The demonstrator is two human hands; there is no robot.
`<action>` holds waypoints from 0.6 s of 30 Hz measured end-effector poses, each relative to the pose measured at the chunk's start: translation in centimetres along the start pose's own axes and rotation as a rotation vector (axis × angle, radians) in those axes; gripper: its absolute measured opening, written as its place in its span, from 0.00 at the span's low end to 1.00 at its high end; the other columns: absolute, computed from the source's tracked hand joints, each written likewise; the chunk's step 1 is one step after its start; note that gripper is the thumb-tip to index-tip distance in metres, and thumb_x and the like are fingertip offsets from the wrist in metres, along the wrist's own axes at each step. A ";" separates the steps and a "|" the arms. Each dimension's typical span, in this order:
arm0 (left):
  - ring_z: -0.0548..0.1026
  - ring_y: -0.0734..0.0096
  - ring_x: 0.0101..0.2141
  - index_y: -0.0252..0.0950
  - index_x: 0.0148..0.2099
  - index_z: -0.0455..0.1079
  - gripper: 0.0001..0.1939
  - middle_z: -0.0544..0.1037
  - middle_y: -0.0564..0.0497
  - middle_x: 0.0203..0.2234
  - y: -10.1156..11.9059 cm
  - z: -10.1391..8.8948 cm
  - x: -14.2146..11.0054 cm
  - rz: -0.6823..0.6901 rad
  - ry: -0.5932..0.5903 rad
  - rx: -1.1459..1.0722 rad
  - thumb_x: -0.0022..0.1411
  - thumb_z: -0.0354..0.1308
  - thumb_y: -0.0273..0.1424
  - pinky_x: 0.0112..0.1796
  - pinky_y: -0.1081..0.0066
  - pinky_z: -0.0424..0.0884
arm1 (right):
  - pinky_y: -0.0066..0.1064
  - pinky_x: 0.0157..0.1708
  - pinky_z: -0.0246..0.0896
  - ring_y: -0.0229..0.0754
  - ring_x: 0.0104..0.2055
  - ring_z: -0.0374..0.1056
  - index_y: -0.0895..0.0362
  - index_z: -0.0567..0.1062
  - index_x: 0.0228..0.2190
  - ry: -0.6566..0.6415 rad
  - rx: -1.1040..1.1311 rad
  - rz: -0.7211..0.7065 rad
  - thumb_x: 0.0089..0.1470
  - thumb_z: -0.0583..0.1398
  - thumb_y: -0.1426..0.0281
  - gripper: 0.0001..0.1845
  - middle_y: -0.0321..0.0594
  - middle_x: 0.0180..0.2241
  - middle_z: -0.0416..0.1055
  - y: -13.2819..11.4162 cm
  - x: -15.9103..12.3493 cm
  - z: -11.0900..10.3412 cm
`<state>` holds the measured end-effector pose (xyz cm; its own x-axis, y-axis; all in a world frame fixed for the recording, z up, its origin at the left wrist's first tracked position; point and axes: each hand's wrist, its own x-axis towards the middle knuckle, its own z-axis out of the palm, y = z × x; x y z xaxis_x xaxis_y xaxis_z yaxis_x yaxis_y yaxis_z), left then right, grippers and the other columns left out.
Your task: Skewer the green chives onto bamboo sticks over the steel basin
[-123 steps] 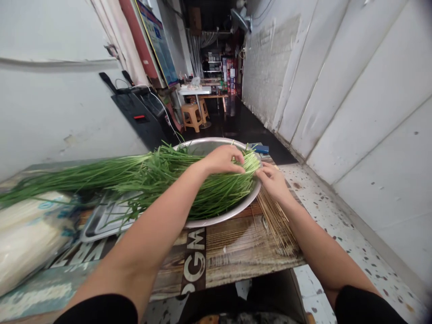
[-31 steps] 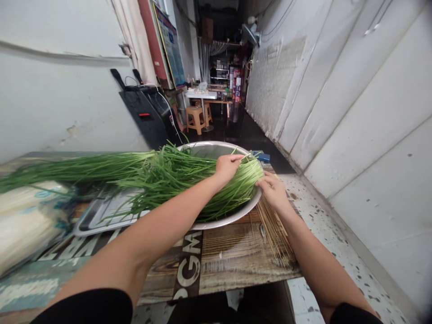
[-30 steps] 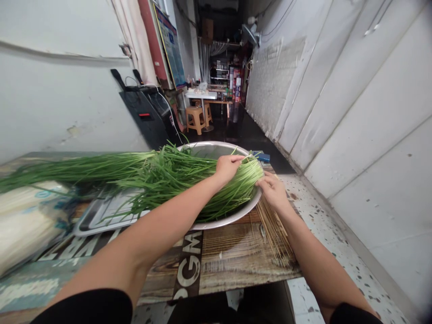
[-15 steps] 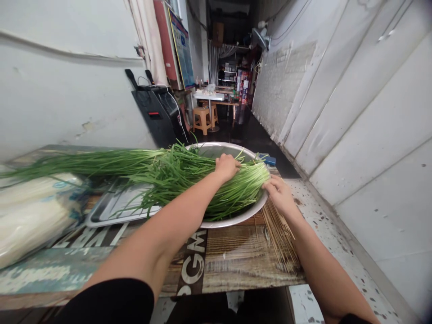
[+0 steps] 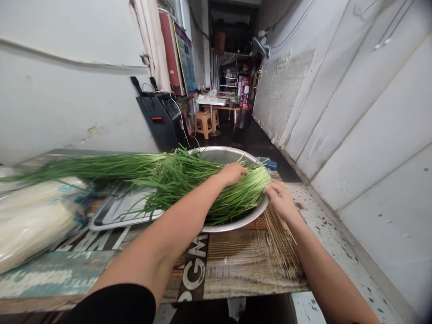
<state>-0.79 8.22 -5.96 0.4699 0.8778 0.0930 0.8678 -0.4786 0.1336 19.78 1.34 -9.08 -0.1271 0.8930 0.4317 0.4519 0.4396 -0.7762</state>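
A large heap of garlic chives (image 5: 236, 198) lies across a round metal basin (image 5: 236, 226), the pale cut ends toward the right rim. My left hand (image 5: 233, 173) rests on the heap near those ends, its fingers bent in among the stalks. At the right rim, my right hand (image 5: 281, 198) has thumb and fingers pressed together beside the pale ends. What lies between those fingertips is hidden. Thin bamboo skewers (image 5: 281, 243) lie on the table below my right hand. A second bunch of chives (image 5: 101, 165) stretches off to the left.
A metal tray (image 5: 124, 204) stands left of the basin, partly under the chive leaves. A plastic-wrapped white package (image 5: 37, 216) lies at the table's left. Behind the basin's right rim is a blue object (image 5: 270, 164). Farther back are a stool (image 5: 203, 124) and a small table (image 5: 212, 101).
My left hand was pinching at the pale ends a second ago; it has drawn back and now reaches in among the stalks. My right hand stays at the rim. The view has shifted.
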 end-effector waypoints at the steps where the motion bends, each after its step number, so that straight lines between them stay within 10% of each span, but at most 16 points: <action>1: 0.71 0.63 0.45 0.44 0.46 0.74 0.15 0.76 0.48 0.42 0.0 0.1 0.1 -0.003 -0.004 -0.011 0.59 0.50 0.32 0.46 0.67 0.64 | 0.36 0.43 0.57 0.46 0.45 0.64 0.54 0.72 0.18 0.000 0.002 0.003 0.47 0.54 0.64 0.13 0.41 0.35 0.71 0.0 0.0 0.0; 18: 0.75 0.67 0.38 0.33 0.41 0.77 0.12 0.80 0.47 0.38 0.9 0.3 0.2 -0.330 0.434 -0.578 0.57 0.55 0.29 0.42 0.71 0.68 | 0.37 0.46 0.56 0.45 0.44 0.64 0.55 0.72 0.18 -0.014 0.001 0.016 0.47 0.54 0.64 0.12 0.40 0.35 0.71 -0.1 0.1 -0.2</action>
<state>0.09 7.99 -6.12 -0.0051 0.9475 0.3196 0.6738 -0.2329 0.7012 19.89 1.35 -8.93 -0.1325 0.9014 0.4122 0.4536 0.4250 -0.7834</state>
